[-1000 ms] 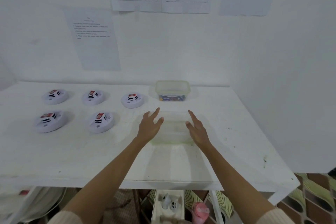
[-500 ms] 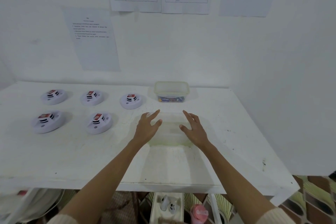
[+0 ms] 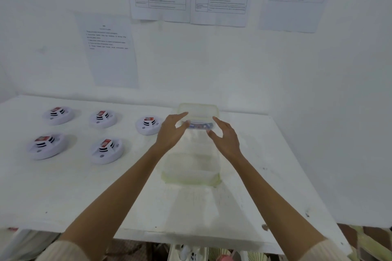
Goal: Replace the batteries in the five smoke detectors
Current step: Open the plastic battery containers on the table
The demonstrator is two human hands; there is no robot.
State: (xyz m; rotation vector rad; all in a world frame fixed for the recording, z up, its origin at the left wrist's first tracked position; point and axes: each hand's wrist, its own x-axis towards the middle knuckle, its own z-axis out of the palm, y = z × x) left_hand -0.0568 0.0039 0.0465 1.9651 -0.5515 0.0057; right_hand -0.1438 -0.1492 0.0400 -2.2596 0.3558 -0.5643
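**Both hands bracket the battery box at the far edge of the table**

The left hand and right hand are held out over the white table, palms turned toward each other. Their fingers are spread and loosely bent, and they hold nothing. Between them sits the lidded plastic box, close to the far wall, with the coloured batteries showing through its near side.

The box's long axis runs left to right, so each hand faces one of its short ends. The left index finger overlaps the box's left corner and the right fingers sit at its right end. Motion blur makes it impossible to tell whether either hand touches the plastic. Both hands look about equally near the box.

I judge the next move to be a two-handed squeeze on the short ends, either to lift the box or to free its lid.

Nearer the person, directly under the forearms, sits an open clear tub.

The five smoke detectors lie in two rows to the left, three far and two near. Each has a battery showing on top, and none has been handled yet. The closest one is just left of the left hand. Printed sheets hang on the wall behind.
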